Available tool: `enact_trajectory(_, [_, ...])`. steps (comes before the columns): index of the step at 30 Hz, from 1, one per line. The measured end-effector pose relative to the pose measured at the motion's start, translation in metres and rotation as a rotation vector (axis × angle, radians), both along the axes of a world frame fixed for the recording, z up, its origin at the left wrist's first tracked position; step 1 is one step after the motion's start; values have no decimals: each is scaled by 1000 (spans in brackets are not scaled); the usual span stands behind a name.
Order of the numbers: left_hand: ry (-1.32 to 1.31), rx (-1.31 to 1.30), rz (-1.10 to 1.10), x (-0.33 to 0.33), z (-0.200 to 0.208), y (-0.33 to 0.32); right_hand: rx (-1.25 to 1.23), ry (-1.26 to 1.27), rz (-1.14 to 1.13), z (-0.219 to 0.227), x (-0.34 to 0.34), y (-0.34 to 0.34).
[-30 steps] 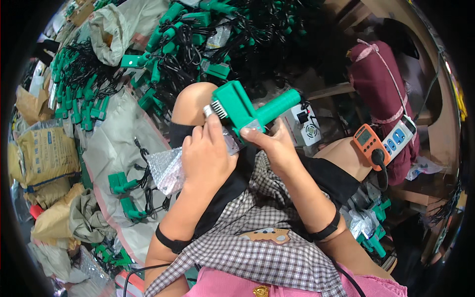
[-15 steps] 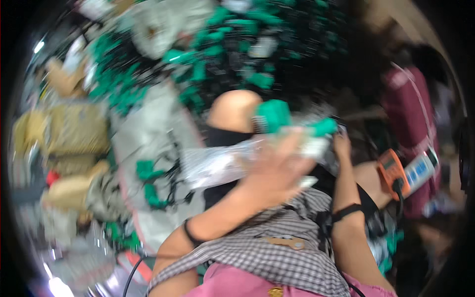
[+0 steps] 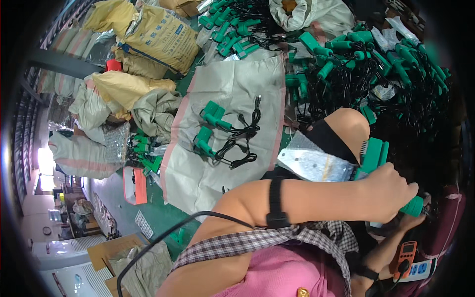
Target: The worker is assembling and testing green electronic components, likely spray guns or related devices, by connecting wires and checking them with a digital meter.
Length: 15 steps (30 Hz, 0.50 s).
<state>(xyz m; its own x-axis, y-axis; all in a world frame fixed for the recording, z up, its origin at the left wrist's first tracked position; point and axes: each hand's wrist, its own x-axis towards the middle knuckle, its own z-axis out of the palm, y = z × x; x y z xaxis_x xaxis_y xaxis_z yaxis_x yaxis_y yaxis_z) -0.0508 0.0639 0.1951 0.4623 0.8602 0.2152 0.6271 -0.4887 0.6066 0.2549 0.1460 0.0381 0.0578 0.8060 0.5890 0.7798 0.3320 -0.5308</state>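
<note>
My left hand (image 3: 388,193) is closed around the handle of a green corded clipper-like tool (image 3: 374,154), whose block-shaped head carries a row of teeth. The tool lies across above my lap, its handle end pointing right. Beside that handle end is my right hand (image 3: 414,222), fingers bent and partly in shadow; what they pinch I cannot make out. A clear plastic bag (image 3: 316,161) rests on my thigh next to the tool's head. Two similar green tools (image 3: 215,115) with bundled black cords lie on a white woven sack (image 3: 237,79) to the left.
Many green tools with tangled black cords (image 3: 366,74) are heaped at the far right. Yellow sacks (image 3: 161,39) stand far left. An orange meter (image 3: 406,253) and a power strip (image 3: 420,271) sit at lower right. A red box (image 3: 134,185) and a carton (image 3: 116,247) stand left.
The view has swung, so the sack and bags appear farther right. My left hand, blurred and spread over the plastic bag before, now grips the green tool's handle.
</note>
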Motion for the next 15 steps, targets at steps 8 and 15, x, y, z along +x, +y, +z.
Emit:
enact_trajectory(8, [-415,-357,270,-287,24,-158,-647,382,450,104,-88,-64])
enact_trajectory(15, [-344,-755,1236,-416,-3,-309,-733,286,402,63,-91,-51])
